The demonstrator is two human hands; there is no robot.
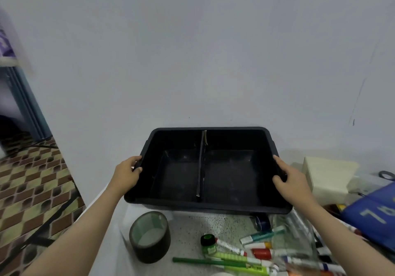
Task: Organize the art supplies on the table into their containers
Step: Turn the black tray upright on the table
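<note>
Both hands grip black bin (pixel 235 206) by its side rims.
Left hand (pixel 128 172), right hand (pixel 291 178); divider (pixel 201 166) splits two bare compartments.

HIDDEN: blue tape roll (pixel 262 222), below right hand (pixel 292 179), top behind bin (pixel 205 207) front wall | CUT OFF: blue box (pixel 372 217), right of right hand, by frame edge | UNREADABLE: markers (pixel 299 261) under clear bag (pixel 292 238), beneath right forearm | BLURRED: purple object (pixel 5 47), far up-left of left hand (pixel 128 172)
</note>
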